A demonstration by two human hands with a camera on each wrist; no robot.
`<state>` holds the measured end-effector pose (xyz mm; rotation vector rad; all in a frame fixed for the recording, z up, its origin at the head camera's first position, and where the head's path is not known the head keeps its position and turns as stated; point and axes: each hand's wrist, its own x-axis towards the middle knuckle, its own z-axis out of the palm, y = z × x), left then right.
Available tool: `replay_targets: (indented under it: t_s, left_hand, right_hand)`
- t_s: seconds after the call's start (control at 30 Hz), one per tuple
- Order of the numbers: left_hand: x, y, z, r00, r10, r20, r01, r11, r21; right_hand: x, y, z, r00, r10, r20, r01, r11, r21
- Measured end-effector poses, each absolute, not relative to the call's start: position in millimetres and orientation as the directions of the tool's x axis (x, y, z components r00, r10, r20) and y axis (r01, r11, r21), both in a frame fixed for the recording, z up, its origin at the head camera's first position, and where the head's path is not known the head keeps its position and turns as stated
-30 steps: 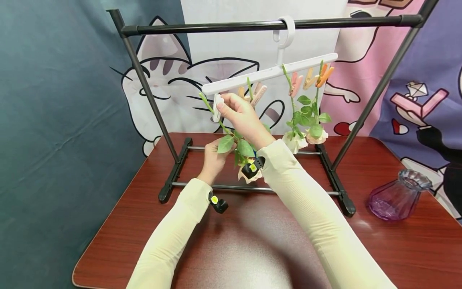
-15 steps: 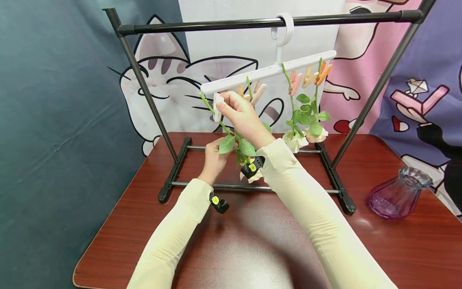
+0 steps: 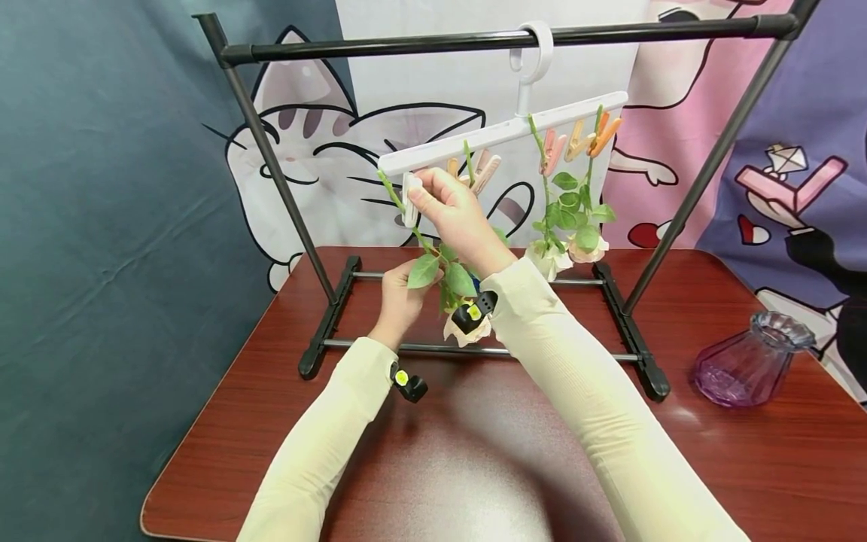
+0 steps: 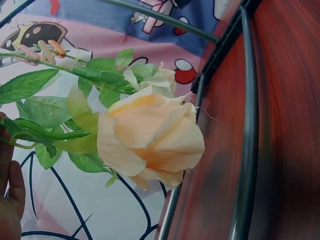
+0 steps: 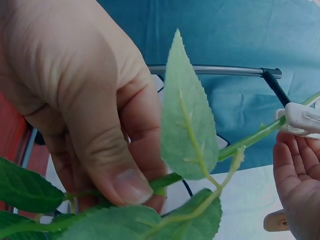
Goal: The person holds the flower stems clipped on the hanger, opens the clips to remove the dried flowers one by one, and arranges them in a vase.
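In the head view my left hand (image 3: pixel 401 297) is at the left, below the hanger. My left thumb and fingers pinch the green stem (image 5: pixel 250 137) of a rose among its leaves. The rose's peach bloom (image 4: pixel 152 137) points downward, partly behind my right wrist in the head view. Higher up, my right hand (image 3: pixel 457 214) pinches a white clothespin (image 3: pixel 409 202) under the left end of the white hanger (image 3: pixel 467 150). The clothespin's jaws are around the stem near its top in the right wrist view.
The hanger hooks over the bar of a black rack (image 3: pixel 379 49). Roses (image 3: pixel 549 260) hang upside down from its right side by pink and orange clothespins (image 3: pixel 604 137). A beige clothespin (image 3: pixel 485 173) is behind my right hand. A purple glass vase (image 3: pixel 752 361) stands on the table's right.
Both hands keep their holds in nearly the same place. The roses at the right have swayed slightly left, and the peach bloom has shifted a little.
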<state>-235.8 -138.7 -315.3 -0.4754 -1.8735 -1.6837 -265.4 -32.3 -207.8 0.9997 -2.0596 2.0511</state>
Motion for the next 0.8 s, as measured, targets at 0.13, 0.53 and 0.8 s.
replay_targets:
  t_s: [0.13,0.53,0.8]
  left_hand:
    - [-232,-141,-317,-0.779,-0.114,0.617,0.602,0.143,0.786]
    - [-212,-159,-319,-0.782,-0.091,0.616,0.591,0.206,0.780]
    - [-197,-165,-316,-0.797,-0.042,0.602,0.576,0.247,0.780]
  right_hand:
    - [-264,-32,-208,-0.780,-0.395,0.485,-0.482,-0.117,-0.869]
    - [-263,-32,-210,-0.768,-0.431,0.473,-0.470,-0.121,-0.874]
    - [-262,-32,-212,-0.758,-0.437,0.484,-0.475,-0.138,-0.869]
